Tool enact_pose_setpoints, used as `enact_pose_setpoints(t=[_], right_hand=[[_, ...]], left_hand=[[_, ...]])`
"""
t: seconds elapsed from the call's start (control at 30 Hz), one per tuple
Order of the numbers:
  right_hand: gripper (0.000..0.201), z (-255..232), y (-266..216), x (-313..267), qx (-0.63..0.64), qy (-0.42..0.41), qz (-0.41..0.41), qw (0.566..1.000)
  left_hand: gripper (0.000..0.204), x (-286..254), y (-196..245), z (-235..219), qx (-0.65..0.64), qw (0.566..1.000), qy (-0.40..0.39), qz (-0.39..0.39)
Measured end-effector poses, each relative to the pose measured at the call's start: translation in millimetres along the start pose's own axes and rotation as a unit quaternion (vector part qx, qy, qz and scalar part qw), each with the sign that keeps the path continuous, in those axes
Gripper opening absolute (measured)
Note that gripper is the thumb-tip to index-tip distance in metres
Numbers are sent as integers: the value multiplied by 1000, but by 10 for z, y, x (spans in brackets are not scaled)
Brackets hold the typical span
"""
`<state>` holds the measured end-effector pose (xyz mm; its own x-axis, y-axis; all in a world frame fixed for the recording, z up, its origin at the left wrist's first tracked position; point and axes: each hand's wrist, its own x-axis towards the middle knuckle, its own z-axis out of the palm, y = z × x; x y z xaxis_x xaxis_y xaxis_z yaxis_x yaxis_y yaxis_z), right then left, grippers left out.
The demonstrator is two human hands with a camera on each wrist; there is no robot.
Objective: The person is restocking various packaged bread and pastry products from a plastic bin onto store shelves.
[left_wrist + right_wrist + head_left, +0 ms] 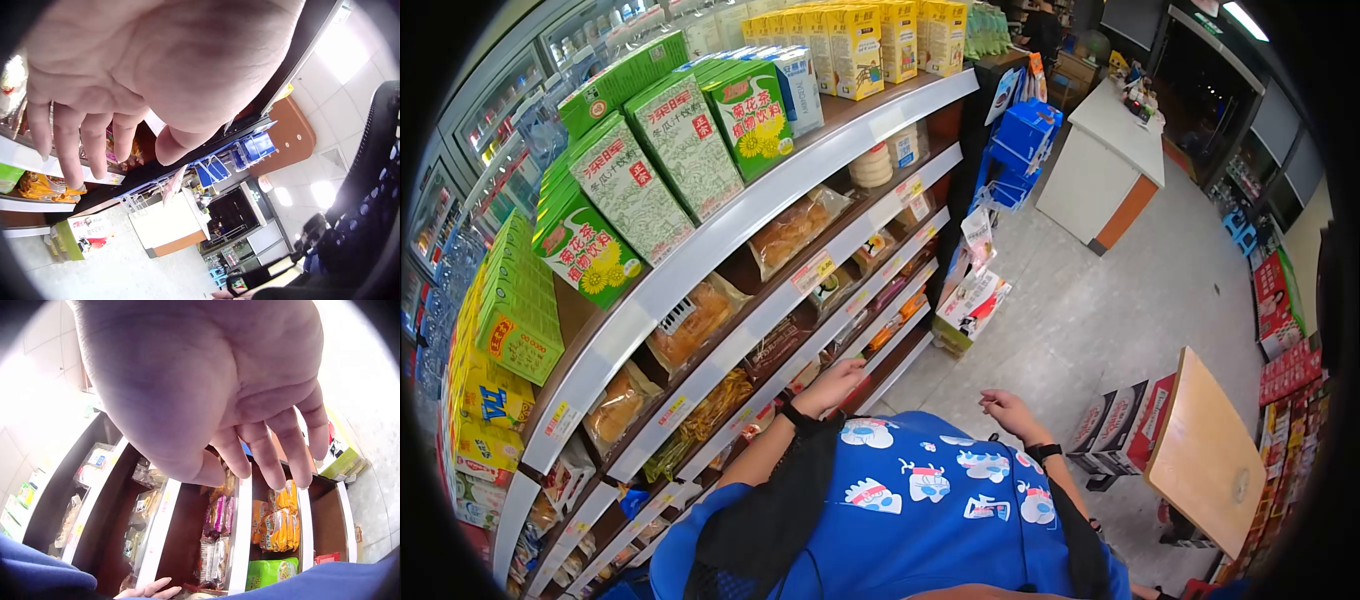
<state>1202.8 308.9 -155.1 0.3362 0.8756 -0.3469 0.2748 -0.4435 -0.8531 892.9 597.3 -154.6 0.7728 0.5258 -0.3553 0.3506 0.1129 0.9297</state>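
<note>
My left hand (830, 388) hangs loosely beside the lower shelves, its fingers relaxed and holding nothing. In the left wrist view its palm faces the camera, with orange snack packs (47, 187) behind the fingertips. My right hand (1012, 412) is held over the aisle in front of my blue shirt (940, 540), also without anything in it. The right wrist view shows that palm with fingers slightly bent; past it are shelves of orange packs (280, 522) and purple packs (219, 515). Bagged bread (798, 230) lies on the shelf tier under the drink cartons (685, 165).
A long curved shelf unit (820, 150) runs along my left. A carton box (972, 312) stands on the floor at its far end, near blue baskets (1025, 140). Ahead is a white counter (1100, 140). A wooden tabletop (1205, 450) and stacked boxes (1125, 425) are on my right.
</note>
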Motion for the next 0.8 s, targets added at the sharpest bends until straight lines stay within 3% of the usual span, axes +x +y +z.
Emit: enact_pose_setpoints(t=[0.1,0.17,0.27,0.33,0.4,0.43,0.5,0.67,0.7,0.8], right_hand=[[39,-38,-30,192,1,-18,6,1000],[40,-93,-137,338,-4,-34,4,999],[40,-155,-230,668,-31,-60,-12,998],[40,-200,-266,957,-55,-74,-29,995],[40,-233,-329,1255,-86,-99,-89,987],[39,-242,-448,1351,-74,-108,-99,986],[39,-265,-651,1563,-94,-128,-125,979],[37,-476,-1280,1834,-93,-214,-142,962],[38,-532,-1287,1980,-79,-234,-172,954],[39,-847,-1422,2293,-113,-223,-212,945]], left_hand=[[46,-101,-23,-82,-7,1000,14,19],[45,-262,14,-139,10,999,32,-8],[44,-380,-279,-257,-29,996,82,16],[44,-551,-214,-263,-16,995,102,9],[45,-750,-75,-200,-139,979,144,-28],[45,-861,154,-145,-135,974,166,-79],[45,-914,91,-111,-155,969,179,-64],[45,-844,47,115,-201,951,232,-20],[49,-799,129,134,-188,952,232,-72],[51,-570,358,286,-198,944,257,-64]])
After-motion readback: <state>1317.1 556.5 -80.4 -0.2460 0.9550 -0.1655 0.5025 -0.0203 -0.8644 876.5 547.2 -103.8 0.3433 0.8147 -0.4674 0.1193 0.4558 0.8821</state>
